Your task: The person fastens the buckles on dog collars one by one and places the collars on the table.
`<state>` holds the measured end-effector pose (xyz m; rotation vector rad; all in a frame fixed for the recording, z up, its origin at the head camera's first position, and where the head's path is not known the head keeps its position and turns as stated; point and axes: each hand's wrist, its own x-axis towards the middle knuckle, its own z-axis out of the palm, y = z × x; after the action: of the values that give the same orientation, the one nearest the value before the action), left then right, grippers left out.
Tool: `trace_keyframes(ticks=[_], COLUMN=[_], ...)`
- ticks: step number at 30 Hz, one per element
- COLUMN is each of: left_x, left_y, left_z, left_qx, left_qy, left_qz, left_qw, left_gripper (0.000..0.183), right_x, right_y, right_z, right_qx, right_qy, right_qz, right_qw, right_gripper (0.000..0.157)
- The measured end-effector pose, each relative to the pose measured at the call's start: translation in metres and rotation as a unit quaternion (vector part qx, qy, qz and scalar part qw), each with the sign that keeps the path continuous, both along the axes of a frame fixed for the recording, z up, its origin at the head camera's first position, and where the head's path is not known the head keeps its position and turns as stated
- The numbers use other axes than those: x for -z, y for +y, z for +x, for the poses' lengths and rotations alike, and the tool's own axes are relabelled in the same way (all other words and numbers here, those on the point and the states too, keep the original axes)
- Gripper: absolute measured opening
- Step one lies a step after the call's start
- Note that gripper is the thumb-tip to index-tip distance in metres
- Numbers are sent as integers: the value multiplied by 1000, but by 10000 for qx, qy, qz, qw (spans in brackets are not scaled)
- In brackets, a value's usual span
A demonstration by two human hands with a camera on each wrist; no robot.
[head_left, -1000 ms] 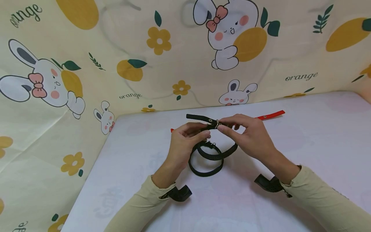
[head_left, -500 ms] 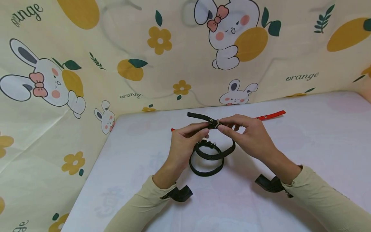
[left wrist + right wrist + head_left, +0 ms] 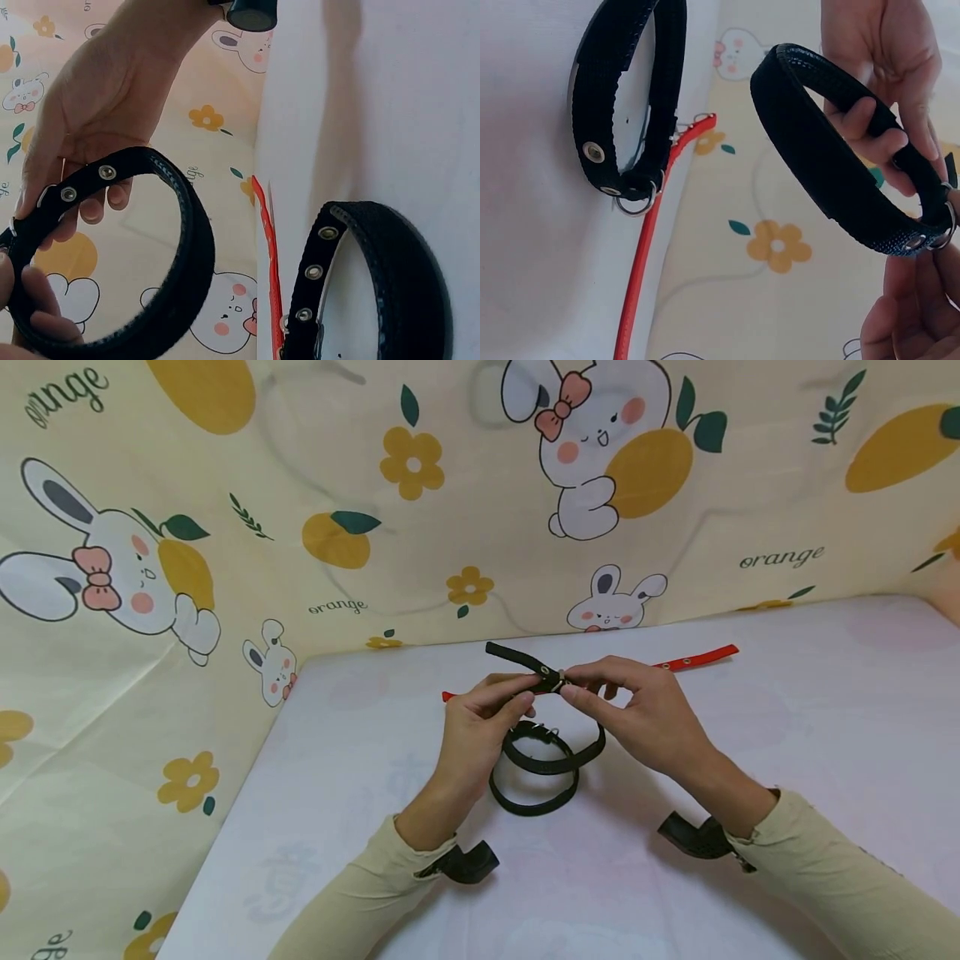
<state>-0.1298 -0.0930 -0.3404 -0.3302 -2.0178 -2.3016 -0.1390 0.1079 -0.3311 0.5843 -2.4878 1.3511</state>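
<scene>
In the head view, a black collar [image 3: 553, 767] with metal eyelets hangs as a loop between both hands above the table. My left hand [image 3: 474, 727] pinches its strap just left of the buckle [image 3: 559, 683]. With thumb and fingertips, my right hand [image 3: 656, 718] pinches the buckle end. The strap's free end [image 3: 513, 653] sticks out past the buckle to the upper left. In the right wrist view, a metal ring [image 3: 951, 229] shows beside the right fingers. Below the held loop, a second black collar [image 3: 531, 811] stands on the table, its buckle side toward the back.
A red strap with eyelets [image 3: 701, 657] lies across the back of the white table [image 3: 360, 877], partly hidden behind the hands. Patterned cloth [image 3: 420, 543] with rabbits and oranges hangs behind the table and on its left.
The held collar's loop has shifted slightly left and its free end tilts more steeply upward. Both hands stay nearly in place, still pinching the strap near the buckle.
</scene>
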Motion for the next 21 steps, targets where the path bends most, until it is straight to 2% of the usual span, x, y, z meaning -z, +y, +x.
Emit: trace_keyframes(ticks=[5,14,21], left_x=[-1,-9,-9], left_y=[0,-4,-6], left_z=[0,0,-2], left_qx=[85,197,163], left_qy=[-82,-849,-713], left_qz=[52,918,1058], left_qw=[9999,9920,9917], left_gripper=[26,32,31], right_x=[1,1,2], right_y=[-1,-1,-1], right_z=[0,-2,-1], right_qx=[49,-160,-159], right_qy=[125,556,637], right_qz=[49,-34,72], right_qw=[9999,9983,9978], right_gripper=[18,20,22])
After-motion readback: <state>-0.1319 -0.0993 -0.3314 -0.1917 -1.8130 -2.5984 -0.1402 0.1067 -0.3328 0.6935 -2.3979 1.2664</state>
